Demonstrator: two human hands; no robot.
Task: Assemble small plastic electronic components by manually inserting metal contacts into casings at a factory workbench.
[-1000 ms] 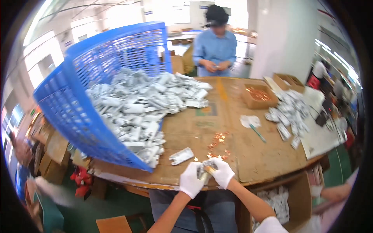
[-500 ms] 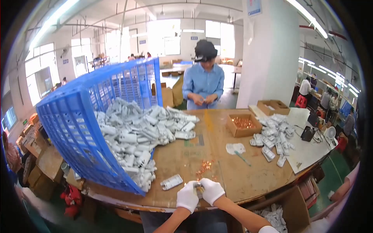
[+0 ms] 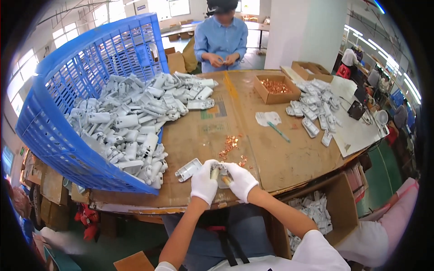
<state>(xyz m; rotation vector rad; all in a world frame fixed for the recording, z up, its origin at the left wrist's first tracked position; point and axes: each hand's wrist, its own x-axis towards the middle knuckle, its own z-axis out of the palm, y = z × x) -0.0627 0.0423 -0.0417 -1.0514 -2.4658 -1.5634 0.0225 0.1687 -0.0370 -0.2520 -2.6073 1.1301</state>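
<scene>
Near the table's front edge, my left hand point(image 3: 204, 184) and my right hand point(image 3: 241, 182), both in white gloves with bare thumb tips, are closed on a small white plastic casing point(image 3: 221, 182). My fingers cover most of it, and any small part pinched there is too hidden to make out. Just left of my left hand lies another white plastic casing point(image 3: 189, 170), its hollow side up. Small copper-coloured pieces point(image 3: 229, 145) are scattered on the cardboard-covered table point(image 3: 199, 147) just beyond my hands.
A tipped blue crate point(image 3: 43, 122) spills a heap of white casings point(image 3: 131, 119) at left. At right are a carton of copper pieces point(image 3: 275, 99), more casings point(image 3: 312, 104) and a pen point(image 3: 278, 131). Below right stands a carton point(image 3: 346, 205) holding casings. Across the table stands a person point(image 3: 221, 38).
The view has tipped downward, so the table sits higher in the picture and more of my arms shows. My hands still hold the casing together, with my thumbs now more visible.
</scene>
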